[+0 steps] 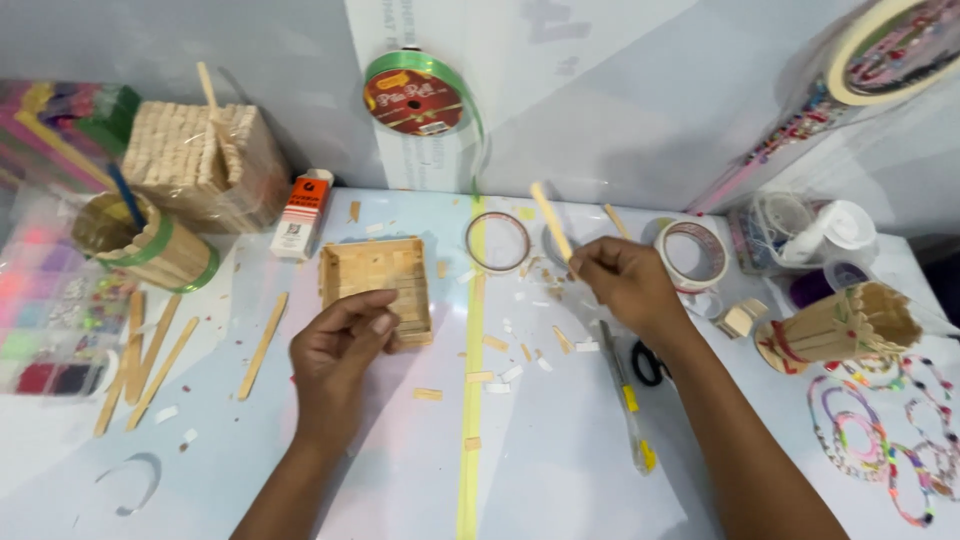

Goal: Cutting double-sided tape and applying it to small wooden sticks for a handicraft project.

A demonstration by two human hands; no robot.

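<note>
Stick (pixel 551 222) upright above littered tabletop (pixel 400 450)

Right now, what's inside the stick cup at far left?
A blue rod stands tilted inside the stick cup, poking above its rim. The cup's wall covers the rod's lower end and anything else at the bottom.

Both forearms enter from bottom edge, angled inward and up. Left hand (pixel 340 345) palm down, fingers curled, thumb and fingertips pinched together at its front. Right hand (pixel 625 280) raised higher, wrist bent, fingers closed in a pinch grip near its upper left. Hands well apart.
</note>
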